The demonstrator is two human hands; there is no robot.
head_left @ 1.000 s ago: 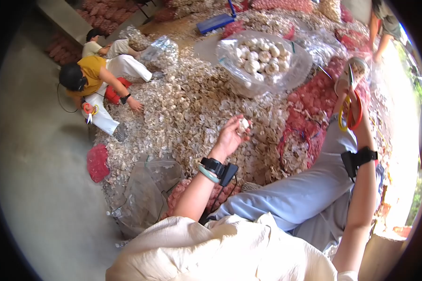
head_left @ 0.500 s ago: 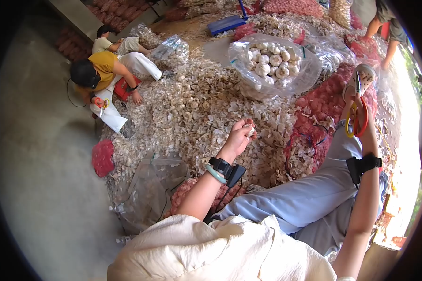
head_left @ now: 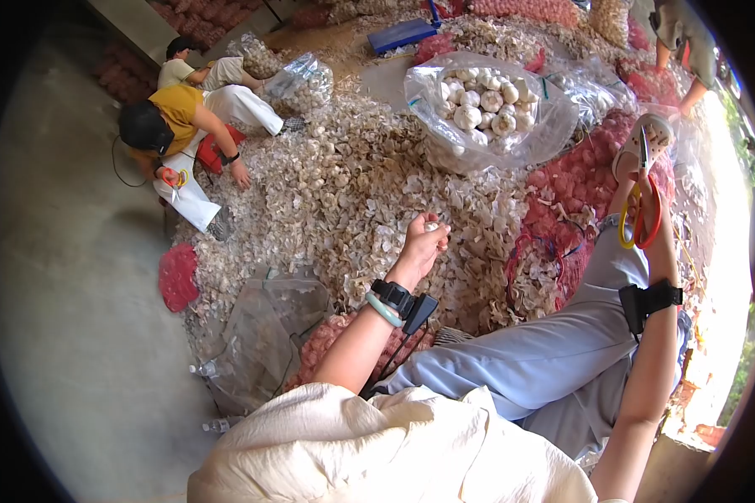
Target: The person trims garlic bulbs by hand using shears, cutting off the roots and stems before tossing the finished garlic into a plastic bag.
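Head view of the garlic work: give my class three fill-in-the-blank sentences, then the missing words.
1. The left hand holds a ____ bulb.
2. The right hand grips ____ with red and yellow handles.
3. The trimmed bulbs lie in a clear plastic ____.
Missing words: garlic; scissors; bag.

floor point(head_left: 75, 277) | garlic-skin heap point(head_left: 344, 193) | clear bag of garlic point(head_left: 486, 105) | red mesh sacks point(head_left: 575, 189)

Garlic bulb point(head_left: 433, 225) mostly hidden inside fingers point(head_left: 436, 238) of left hand point(head_left: 419, 248), top-right person point(head_left: 684, 40) cut off by edge
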